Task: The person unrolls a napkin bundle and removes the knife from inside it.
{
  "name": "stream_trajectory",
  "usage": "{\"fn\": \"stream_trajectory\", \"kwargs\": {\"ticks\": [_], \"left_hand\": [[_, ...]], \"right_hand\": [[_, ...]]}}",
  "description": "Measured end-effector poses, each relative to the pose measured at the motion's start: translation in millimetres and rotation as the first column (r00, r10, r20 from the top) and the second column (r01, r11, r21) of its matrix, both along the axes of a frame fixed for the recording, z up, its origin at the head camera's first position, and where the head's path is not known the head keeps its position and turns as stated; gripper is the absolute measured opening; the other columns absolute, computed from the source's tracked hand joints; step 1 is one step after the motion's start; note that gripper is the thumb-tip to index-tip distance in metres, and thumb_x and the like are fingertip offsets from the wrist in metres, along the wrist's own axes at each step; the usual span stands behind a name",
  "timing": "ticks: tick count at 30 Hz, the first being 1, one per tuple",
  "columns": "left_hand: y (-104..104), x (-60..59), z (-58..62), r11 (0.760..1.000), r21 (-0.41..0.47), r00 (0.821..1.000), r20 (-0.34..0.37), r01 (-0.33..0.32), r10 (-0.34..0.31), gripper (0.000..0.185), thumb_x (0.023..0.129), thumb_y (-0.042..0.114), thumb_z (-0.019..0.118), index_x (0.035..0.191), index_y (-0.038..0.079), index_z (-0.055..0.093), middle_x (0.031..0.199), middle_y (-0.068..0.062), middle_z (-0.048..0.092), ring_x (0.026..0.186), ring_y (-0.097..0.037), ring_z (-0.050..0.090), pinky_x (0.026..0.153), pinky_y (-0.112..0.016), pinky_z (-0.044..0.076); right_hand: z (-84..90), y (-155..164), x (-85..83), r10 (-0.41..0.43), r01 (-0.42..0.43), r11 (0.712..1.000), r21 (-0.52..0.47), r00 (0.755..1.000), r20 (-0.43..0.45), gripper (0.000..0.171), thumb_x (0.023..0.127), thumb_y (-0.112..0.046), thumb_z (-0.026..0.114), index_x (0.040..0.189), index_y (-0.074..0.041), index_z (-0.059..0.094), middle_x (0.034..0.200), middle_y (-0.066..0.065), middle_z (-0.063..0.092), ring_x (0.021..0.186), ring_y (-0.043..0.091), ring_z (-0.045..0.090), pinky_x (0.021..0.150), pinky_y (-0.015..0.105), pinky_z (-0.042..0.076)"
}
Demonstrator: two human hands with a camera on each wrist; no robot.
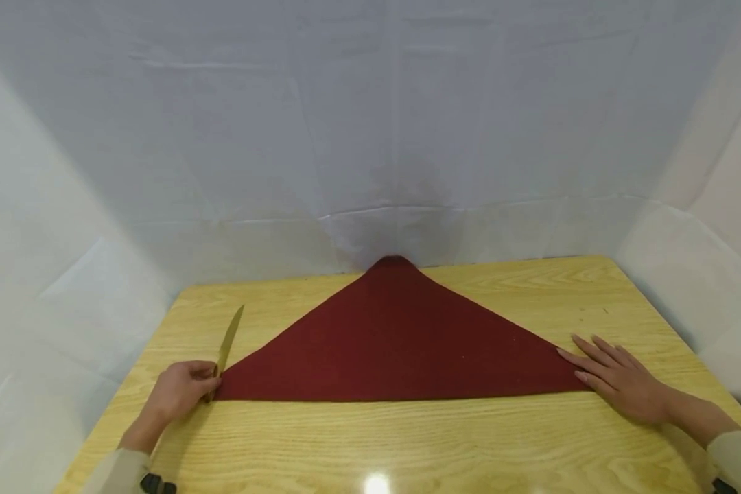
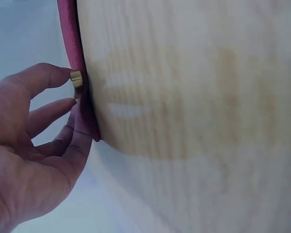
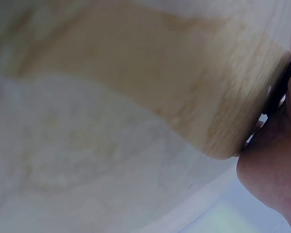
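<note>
A dark red cloth napkin [image 1: 401,336] lies as a wide triangle, its long edge toward me and its peak at the table's far edge. At its left corner my left hand [image 1: 182,391] pinches a gold-coloured table knife [image 1: 230,336], whose blade points away from me. In the left wrist view the knife's gold end [image 2: 76,78] shows at the fingertips, against the napkin's edge [image 2: 73,39]. On the right corner my right hand [image 1: 632,384] rests with fingers spread, fingertips on the cloth. Only part of the right hand [image 3: 276,160] enters the right wrist view.
The light wood table [image 1: 377,439] carries the napkin. White sheeting [image 1: 370,137] hangs behind its far edge and along both sides.
</note>
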State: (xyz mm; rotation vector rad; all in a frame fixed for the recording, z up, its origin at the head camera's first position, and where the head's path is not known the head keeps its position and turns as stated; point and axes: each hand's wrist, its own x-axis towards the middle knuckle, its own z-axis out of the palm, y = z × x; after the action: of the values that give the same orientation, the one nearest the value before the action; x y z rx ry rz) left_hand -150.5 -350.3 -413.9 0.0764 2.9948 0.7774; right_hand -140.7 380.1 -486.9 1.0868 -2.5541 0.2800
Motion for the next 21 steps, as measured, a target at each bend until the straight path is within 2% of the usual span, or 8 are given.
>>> {"fn": "stream_trajectory", "kwargs": {"ticks": [6,8,10,12,14,17,19,21], "left_hand": [[6,-5.9,6.1,0.995,-0.091,1.0,0.007,0.026,-0.025,0.045,0.085,0.014,0.068,0.118,-0.016,0.059,0.096,-0.024,0.068,0.088,-0.037,0.065,0.071,-0.045,0.053],[9,-7.7,9.0,0.991,-0.129,1.0,0.015,0.028,-0.027,0.046,0.083,0.015,0.069,0.117,-0.015,0.06,0.094,-0.023,0.068,0.084,-0.036,0.066,0.07,-0.047,0.053],[11,-8.8,12.0,0.989,-0.148,0.999,0.033,0.022,-0.018,0.046,0.083,0.016,0.069,0.116,-0.015,0.059,0.093,-0.022,0.068,0.08,-0.033,0.066,0.068,-0.047,0.053],[12,-9.6,14.6,0.989,-0.15,0.998,0.058,0.011,-0.002,0.045,0.084,0.016,0.068,0.116,-0.014,0.059,0.093,-0.022,0.068,0.078,-0.031,0.065,0.067,-0.047,0.052],[13,-9.7,16.3,0.988,-0.152,0.997,0.073,0.003,0.008,0.043,0.085,0.016,0.067,0.115,-0.013,0.059,0.093,-0.021,0.067,0.076,-0.028,0.064,0.064,-0.046,0.052],[15,-10.0,19.1,0.984,-0.18,0.998,0.061,0.009,0.002,0.033,0.084,0.014,0.067,0.106,-0.01,0.063,0.088,-0.017,0.067,0.07,-0.023,0.062,0.061,-0.043,0.051],[19,-9.4,21.2,0.979,-0.205,0.999,0.043,0.016,-0.007,0.022,0.082,0.012,0.067,0.094,-0.006,0.066,0.079,-0.011,0.065,0.062,-0.02,0.058,0.056,-0.039,0.049],[23,-9.4,22.5,0.974,-0.225,0.999,0.038,0.014,-0.006,0.012,0.081,0.01,0.066,0.073,0.001,0.063,0.064,-0.003,0.056,0.052,-0.014,0.048,0.049,-0.033,0.042]], "right_hand": [[0.4,1,-2.8,0.068,-0.065,0.997,0.037,0.993,-0.094,0.04,0.106,-0.02,0.035,0.143,-0.01,0.044,0.155,0.01,0.026,0.143,0.023,0.008,0.08,0.06,0.039],[-0.6,2,-5.3,0.101,-0.094,0.994,0.055,0.985,-0.137,0.041,0.107,-0.022,0.029,0.142,-0.008,0.044,0.153,0.011,0.029,0.143,0.026,0.011,0.096,0.061,0.032],[-0.6,2,-8.0,0.139,-0.128,0.989,0.071,0.973,-0.181,0.042,0.107,-0.023,0.025,0.14,-0.006,0.046,0.151,0.011,0.032,0.143,0.029,0.015,0.109,0.051,0.021],[-1.5,3,-11.1,0.172,-0.156,0.984,0.089,0.96,-0.222,0.043,0.108,-0.023,0.023,0.138,-0.004,0.047,0.149,0.011,0.036,0.141,0.032,0.02,0.114,0.036,0.007],[-1.2,3,-13.9,0.207,-0.191,0.978,0.088,0.947,-0.245,0.042,0.108,-0.022,0.024,0.135,-0.003,0.049,0.148,0.011,0.038,0.139,0.033,0.025,0.114,0.033,0.004],[0.7,2,-18.4,0.294,-0.285,0.956,0.071,0.911,-0.29,0.038,0.108,-0.018,0.025,0.132,-0.002,0.05,0.148,0.013,0.038,0.139,0.035,0.025,0.115,0.037,0.007],[3.6,-1,-21.2,0.359,-0.361,0.931,0.057,0.875,-0.324,0.036,0.107,-0.014,0.025,0.132,-0.003,0.049,0.149,0.014,0.035,0.14,0.036,0.022,0.115,0.04,0.009],[6.9,-3,-23.4,0.42,-0.431,0.901,0.052,0.837,-0.35,0.036,0.107,-0.011,0.026,0.136,-0.003,0.045,0.15,0.017,0.032,0.141,0.037,0.018,0.115,0.042,0.009]]}}
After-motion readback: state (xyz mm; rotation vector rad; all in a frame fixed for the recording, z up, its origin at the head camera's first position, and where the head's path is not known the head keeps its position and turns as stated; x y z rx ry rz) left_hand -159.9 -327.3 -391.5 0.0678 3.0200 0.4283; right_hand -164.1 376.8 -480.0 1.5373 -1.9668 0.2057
